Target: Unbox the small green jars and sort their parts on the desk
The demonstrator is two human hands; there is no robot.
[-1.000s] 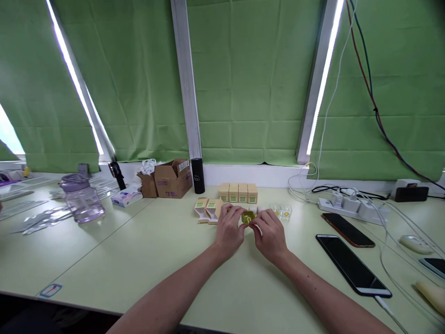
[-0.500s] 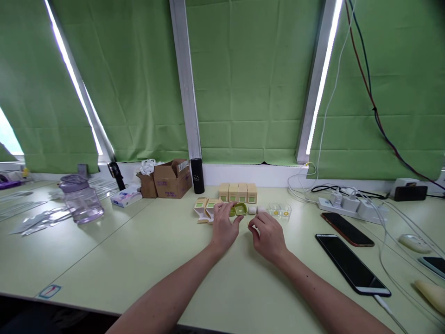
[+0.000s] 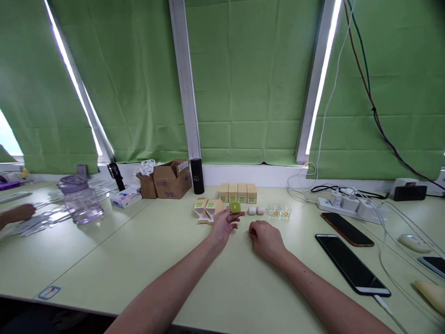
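Observation:
A small green square case (image 3: 235, 207) is in my left hand (image 3: 223, 226), held by the thumb and fingers, its lid now folded over. My right hand (image 3: 267, 239) rests on the table with curled fingers; whatever they may hold is hidden. Beyond the hands stand two small whitish-pink cylinders (image 3: 256, 211). To their right are clear plastic cups (image 3: 279, 211) with yellow bits inside. Two opened kraft boxes (image 3: 208, 210) with green labels lie left of the case. Several closed kraft boxes (image 3: 238, 192) stand in a row behind it.
On the left are a purple water bottle (image 3: 80, 199), a tissue pack (image 3: 125, 196), a cardboard carton (image 3: 173, 178) and a black cylinder (image 3: 197, 176). Another person's hand (image 3: 23, 212) touches plastic bags. Phones (image 3: 352, 263), cables and a power strip (image 3: 352, 209) occupy the right.
The green case, open before, is now closed in my left hand, whose outer fingers have spread. My right hand has curled lower. Another person's hand has appeared at far left.

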